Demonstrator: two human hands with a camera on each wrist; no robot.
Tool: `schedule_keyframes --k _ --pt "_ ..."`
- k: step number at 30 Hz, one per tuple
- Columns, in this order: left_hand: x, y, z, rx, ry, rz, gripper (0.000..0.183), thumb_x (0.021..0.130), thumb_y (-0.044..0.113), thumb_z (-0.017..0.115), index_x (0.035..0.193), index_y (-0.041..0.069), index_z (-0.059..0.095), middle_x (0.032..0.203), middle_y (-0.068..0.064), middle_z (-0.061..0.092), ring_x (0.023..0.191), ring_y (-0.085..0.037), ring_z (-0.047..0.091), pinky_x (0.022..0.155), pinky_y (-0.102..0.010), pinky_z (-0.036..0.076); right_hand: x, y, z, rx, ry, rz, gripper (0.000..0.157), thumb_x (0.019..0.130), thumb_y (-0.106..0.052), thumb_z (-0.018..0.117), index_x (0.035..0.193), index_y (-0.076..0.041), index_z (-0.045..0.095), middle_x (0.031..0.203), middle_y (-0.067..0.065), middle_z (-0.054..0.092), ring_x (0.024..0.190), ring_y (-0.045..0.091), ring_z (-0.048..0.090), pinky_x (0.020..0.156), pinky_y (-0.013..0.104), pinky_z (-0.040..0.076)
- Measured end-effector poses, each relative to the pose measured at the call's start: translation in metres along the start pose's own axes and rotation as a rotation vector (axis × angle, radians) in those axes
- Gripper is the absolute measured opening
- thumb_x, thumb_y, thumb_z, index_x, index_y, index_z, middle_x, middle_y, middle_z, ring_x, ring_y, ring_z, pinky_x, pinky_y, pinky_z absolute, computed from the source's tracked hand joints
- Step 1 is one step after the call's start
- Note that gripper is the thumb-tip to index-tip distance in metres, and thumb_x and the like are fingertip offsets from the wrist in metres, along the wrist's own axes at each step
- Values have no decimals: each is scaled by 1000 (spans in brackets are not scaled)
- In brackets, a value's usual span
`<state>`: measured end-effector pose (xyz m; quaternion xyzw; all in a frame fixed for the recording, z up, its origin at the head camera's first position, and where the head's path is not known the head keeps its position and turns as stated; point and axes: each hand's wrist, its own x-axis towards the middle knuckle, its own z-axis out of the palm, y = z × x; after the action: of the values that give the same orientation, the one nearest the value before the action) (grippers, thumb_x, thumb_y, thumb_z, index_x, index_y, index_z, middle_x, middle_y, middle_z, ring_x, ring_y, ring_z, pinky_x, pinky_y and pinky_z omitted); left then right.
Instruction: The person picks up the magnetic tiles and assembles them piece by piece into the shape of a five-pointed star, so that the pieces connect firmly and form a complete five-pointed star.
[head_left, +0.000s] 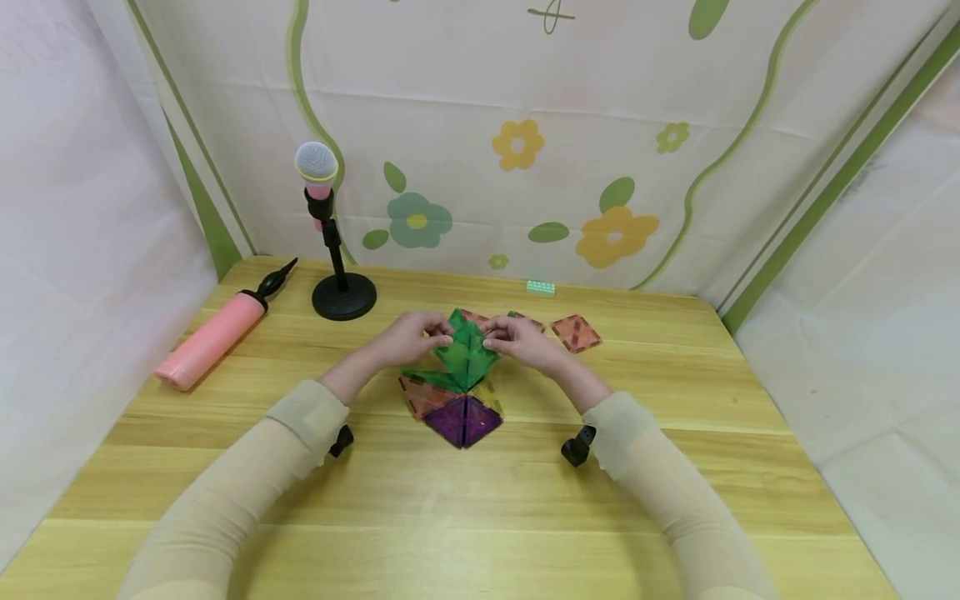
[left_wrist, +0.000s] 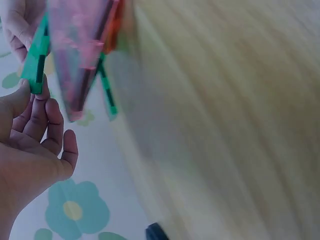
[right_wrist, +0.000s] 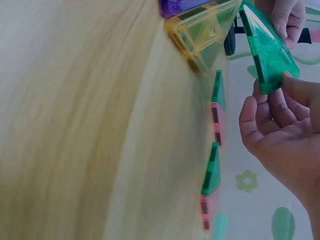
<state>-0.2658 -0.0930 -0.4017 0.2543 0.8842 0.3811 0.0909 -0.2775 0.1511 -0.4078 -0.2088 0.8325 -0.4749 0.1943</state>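
My left hand (head_left: 415, 339) pinches a corner of a translucent green magnetic tile (left_wrist: 34, 67) between thumb and fingers. Opposite it, my right hand (head_left: 522, 342) pinches the other side of the green piece (right_wrist: 265, 52), which in the head view shows a dark seam down its middle. The green piece rises over a small structure of magnetic tiles. Two purple triangles (head_left: 447, 423) face me at its front. A red tile (head_left: 422, 398) forms its left side, and a yellow tile (right_wrist: 202, 37) its right. Another green tile (head_left: 435, 380) slants at the left.
Loose red tiles lie behind, one a diamond-shaped piece (head_left: 576, 333) at the right. A small mint-coloured block (head_left: 541, 287) sits by the back edge. On the left are a toy microphone on a black stand (head_left: 343, 297) and a pink hand pump (head_left: 213, 340). Patterned cloth (head_left: 465, 100) surrounds the wooden table (head_left: 450, 517).
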Motion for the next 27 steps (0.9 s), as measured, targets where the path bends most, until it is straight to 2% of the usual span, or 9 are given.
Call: schedule_keyframes --k 8,11,17,22,24,27 --pt "7 -16 9 -35 -65 -66 17 96 14 54 105 3 64 92 -8 65 78 -19 56 67 -29 44 14 17 9 75 -29 79 34 98 -13 51 129 0 50 112 15 60 93 16 58 85 41 50" --pt "9 -20 12 -14 -92 -67 17 96 12 54 106 1 64 96 -10 65 82 -18 59 70 -29 46 18 22 11 59 -46 92 33 98 -12 52 128 1 51 112 17 61 90 19 59 81 38 51" --pt "12 -29 20 24 -162 -84 17 96 12 56 106 1 63 98 -9 66 82 -15 58 71 -29 46 21 26 15 -8 -57 87 31 96 -15 55 124 -2 56 111 12 63 88 16 59 69 29 49" --pt "7 -28 19 40 -146 -76 24 94 14 58 114 1 62 102 -9 66 91 -18 61 78 -32 50 20 27 10 -84 -30 24 26 95 -15 58 119 -7 61 107 7 64 90 16 60 70 29 50" --pt "3 -26 16 80 -129 -51 31 93 17 61 120 2 59 104 -8 65 95 -20 62 81 -34 51 16 26 3 -159 1 -25 25 94 -15 60 117 -8 63 108 6 64 93 17 60 75 31 50" --pt "-4 -22 8 179 -111 22 42 90 21 65 128 6 54 109 -7 64 97 -22 61 83 -37 50 10 26 -13 -290 61 -96 26 92 -15 62 117 -6 63 112 8 64 96 19 58 80 35 48"
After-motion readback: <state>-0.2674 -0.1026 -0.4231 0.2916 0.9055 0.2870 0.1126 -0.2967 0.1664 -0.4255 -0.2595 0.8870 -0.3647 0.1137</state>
